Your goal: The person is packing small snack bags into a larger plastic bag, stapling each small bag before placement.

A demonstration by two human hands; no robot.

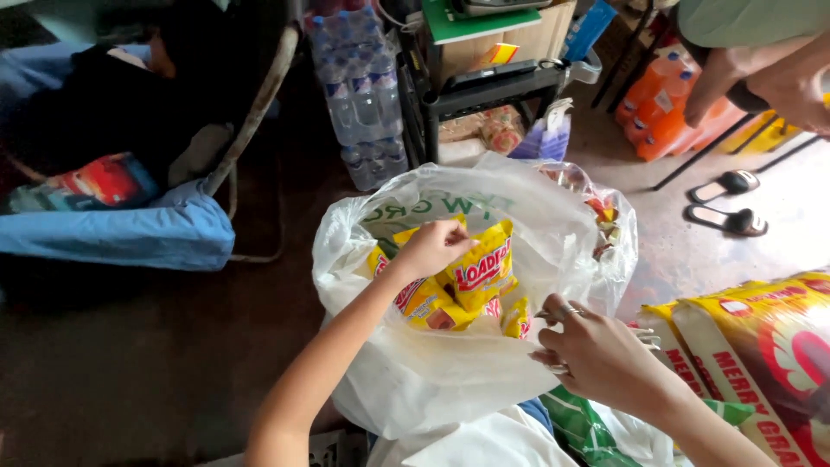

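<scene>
- While our left hand (437, 246) is down inside the big white plastic bag (450, 372), it's pinching a yellow snack packet (484, 264) at the top.
- Our right hand (596, 355) grips the bag's rim at about 4 o'clock, fingers curled shut on the plastic, keeping the mouth open.
- Several yellow packets sit in there already, so we'd guess we're partway through.
- Rice sacks (761, 346) at 3 o'clock, water bottles (363, 95) at 12.

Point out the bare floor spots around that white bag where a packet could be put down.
Bare floor lies left of the white plastic bag, below the blue cushion, and right of it, between the sandals and the sacks. Behind the bag, bottled water and the shelf crowd the floor.
</scene>
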